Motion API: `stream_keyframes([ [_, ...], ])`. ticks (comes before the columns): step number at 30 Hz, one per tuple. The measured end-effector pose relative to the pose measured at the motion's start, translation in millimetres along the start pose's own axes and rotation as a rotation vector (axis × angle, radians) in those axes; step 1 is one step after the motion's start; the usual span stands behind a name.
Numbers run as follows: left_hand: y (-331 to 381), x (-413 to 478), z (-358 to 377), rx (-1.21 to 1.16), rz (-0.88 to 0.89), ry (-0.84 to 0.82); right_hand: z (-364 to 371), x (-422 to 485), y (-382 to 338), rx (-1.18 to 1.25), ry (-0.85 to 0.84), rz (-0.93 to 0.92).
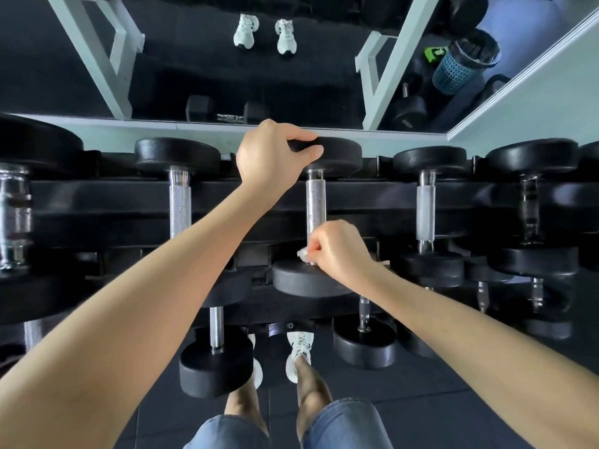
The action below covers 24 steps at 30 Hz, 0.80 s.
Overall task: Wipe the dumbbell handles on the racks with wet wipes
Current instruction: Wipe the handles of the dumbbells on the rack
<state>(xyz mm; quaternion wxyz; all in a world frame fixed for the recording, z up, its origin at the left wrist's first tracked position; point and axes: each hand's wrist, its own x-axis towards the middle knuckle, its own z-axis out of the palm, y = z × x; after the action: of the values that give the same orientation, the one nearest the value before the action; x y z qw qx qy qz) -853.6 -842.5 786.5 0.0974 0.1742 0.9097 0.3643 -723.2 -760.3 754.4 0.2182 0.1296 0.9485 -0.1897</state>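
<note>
Left grip (pixel 269 153) clasps dumbbell head (pixel 340 153) — right grip (pixel 337 251) pinches half-hidden wipe (pixel 303 253) against handle (pixel 316 202).

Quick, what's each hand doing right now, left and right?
Left hand: closed, gripping the dumbbell by its far head.
Right hand: closed, pinching a wet wipe at the near end of that dumbbell's handle.

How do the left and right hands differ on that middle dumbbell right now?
The left hand grips the far head of the middle dumbbell; the right hand sits at the near end of its knurled handle. The right hand pinches a crumpled wet wipe against the handle; the left hand holds no wipe. Both work on the same dumbbell.
</note>
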Motion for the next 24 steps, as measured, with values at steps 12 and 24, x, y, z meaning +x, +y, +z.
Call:
stream_keyframes([
  [12,-1.2,2.7,1.2,0.001,0.003,0.003,2.0,1.0,10.2,0.131,0.165,-0.051],
  [24,-2.7,1.8,2.7,-0.001,0.011,0.015,5.7,2.7,8.8,0.308,0.347,-0.017],
])
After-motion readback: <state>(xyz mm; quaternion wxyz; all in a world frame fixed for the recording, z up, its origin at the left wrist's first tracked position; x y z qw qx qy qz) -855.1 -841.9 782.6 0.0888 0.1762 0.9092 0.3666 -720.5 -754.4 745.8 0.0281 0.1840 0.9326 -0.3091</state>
